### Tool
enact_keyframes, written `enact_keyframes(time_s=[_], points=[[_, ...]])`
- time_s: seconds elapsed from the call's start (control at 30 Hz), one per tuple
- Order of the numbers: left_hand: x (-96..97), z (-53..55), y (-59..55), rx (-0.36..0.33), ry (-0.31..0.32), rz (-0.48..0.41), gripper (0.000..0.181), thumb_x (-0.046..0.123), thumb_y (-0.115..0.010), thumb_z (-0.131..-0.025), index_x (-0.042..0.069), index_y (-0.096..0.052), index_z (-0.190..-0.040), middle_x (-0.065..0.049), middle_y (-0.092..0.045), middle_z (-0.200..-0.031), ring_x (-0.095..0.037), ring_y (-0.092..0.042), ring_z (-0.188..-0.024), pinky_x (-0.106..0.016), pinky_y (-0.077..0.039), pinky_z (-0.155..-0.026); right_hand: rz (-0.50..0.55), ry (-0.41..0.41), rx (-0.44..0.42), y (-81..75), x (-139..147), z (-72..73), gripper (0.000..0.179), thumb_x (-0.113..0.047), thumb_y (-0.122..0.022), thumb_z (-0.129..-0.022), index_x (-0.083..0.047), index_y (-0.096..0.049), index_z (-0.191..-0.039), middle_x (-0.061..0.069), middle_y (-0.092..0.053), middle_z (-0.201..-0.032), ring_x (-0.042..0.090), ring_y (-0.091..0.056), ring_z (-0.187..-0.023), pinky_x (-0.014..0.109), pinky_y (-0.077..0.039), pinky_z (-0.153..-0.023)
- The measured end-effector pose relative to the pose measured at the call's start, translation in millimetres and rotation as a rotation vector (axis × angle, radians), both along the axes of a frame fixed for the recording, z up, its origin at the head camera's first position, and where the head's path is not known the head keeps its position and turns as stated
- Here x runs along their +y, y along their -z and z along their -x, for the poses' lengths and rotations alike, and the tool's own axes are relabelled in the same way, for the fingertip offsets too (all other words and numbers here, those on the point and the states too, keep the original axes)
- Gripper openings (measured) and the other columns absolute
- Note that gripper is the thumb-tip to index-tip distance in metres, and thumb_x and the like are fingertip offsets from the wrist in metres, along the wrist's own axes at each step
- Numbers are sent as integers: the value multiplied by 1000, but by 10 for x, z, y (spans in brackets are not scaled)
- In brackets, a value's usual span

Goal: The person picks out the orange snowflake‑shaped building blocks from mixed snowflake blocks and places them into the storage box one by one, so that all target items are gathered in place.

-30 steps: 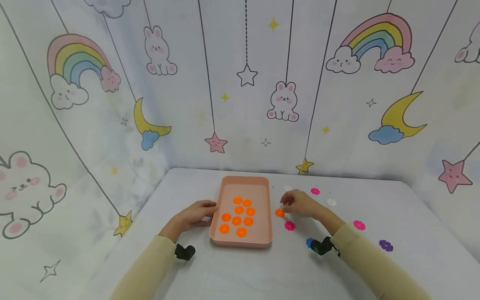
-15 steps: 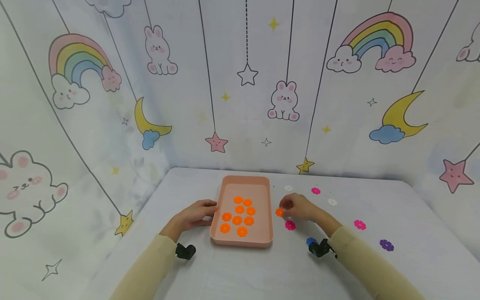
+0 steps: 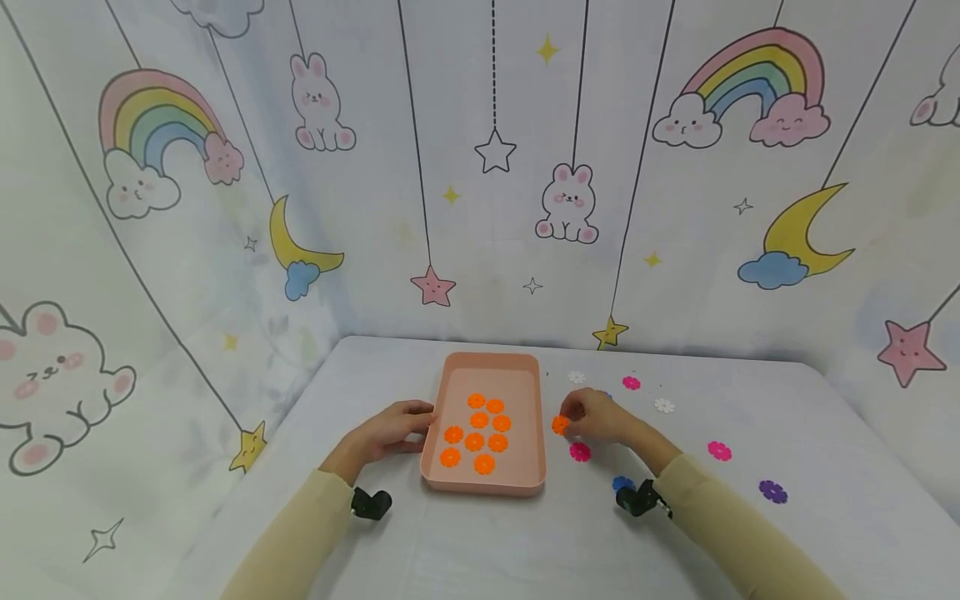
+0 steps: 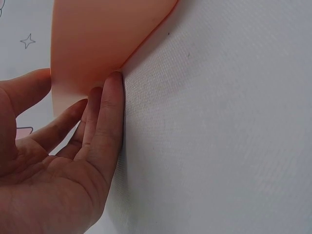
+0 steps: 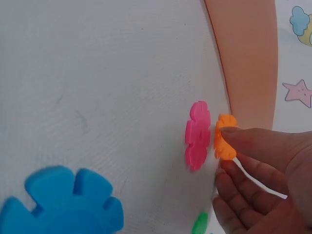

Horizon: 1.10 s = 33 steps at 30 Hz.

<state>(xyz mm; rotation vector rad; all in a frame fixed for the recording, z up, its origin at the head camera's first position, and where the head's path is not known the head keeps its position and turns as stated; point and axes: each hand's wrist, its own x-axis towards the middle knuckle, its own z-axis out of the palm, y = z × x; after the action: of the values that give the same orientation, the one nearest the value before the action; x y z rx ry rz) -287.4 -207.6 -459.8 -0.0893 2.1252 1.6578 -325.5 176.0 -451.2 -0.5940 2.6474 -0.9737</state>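
Observation:
A shallow peach-coloured tray [image 3: 491, 482] lies on the white table with several orange flower-shaped pieces [image 3: 478, 420] flat inside it. My left hand [image 3: 393, 427] is at the tray's left side. In the left wrist view, its nearly straight fingers [image 4: 109, 109] touch the outer wall, with the thumb near the rim. Just right of the tray, my right hand [image 3: 600, 414] pinches another orange flower-shaped piece [image 5: 225, 136]. The thumb [image 5: 258, 144] lies on this piece, while the other fingers are partly behind it. A pink flower-shaped piece [image 5: 198, 136] lies right beside it.
Scattered right of the tray are a blue piece [image 3: 622, 483], a purple piece [image 3: 772, 491], pink pieces [image 3: 719, 451] and white pieces [image 3: 663, 406]. A green piece [image 5: 200, 223] shows partly in the right wrist view. A patterned curtain [image 3: 495, 217] backs the table.
My right hand has lowered slightly and its fingers have come together on the orange piece beside the tray. The left hand and the tray look unchanged.

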Motion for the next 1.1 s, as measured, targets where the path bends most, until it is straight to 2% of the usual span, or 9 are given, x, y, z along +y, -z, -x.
enact_keyframes(time_s=[0.13,0.37,0.67,0.83,1.1], points=[[-7,-8,-9,3,2,2,50,26,-59,-105,-2,-49,-145,-17,-63,-129,-27,-63,-112,-42,-60,-92,-6,-4,20,2,-18,3,20,-6,-79,-86,-4,-67,-102,3,-63,-93,20,-56,-87,35,-55,-82],[-21,-1,-19,6,-4,20,51,28,-60,-105,-1,-49,-146,-16,-62,-130,-27,-63,-112,-42,-59,-93,-25,-34,83,-62,-38,32,7,-2,-69,-92,-5,-70,-99,1,-66,-91,18,-59,-84,34,-57,-79],[-2,-2,-9,2,2,0,50,25,-59,-105,-2,-49,-145,-17,-63,-129,-27,-63,-111,-42,-60,-92,18,-76,177,-316,-57,30,4,-3,-70,-93,-1,-71,-97,2,-69,-88,16,-61,-80,32,-57,-76],[-15,-11,-2,2,-3,9,50,26,-60,-105,-1,-49,-145,-16,-63,-129,-27,-63,-111,-42,-60,-92,71,-103,178,-495,-240,55,4,-7,-72,-93,-5,-72,-96,-1,-70,-87,15,-63,-79,30,-57,-73],[-21,0,-2,1,4,-15,50,26,-60,-104,-2,-49,-145,-17,-63,-129,-27,-63,-112,-42,-60,-92,95,-133,151,-723,-771,7,5,-7,-74,-93,-4,-71,-96,1,-70,-90,16,-64,-82,30,-59,-79]])
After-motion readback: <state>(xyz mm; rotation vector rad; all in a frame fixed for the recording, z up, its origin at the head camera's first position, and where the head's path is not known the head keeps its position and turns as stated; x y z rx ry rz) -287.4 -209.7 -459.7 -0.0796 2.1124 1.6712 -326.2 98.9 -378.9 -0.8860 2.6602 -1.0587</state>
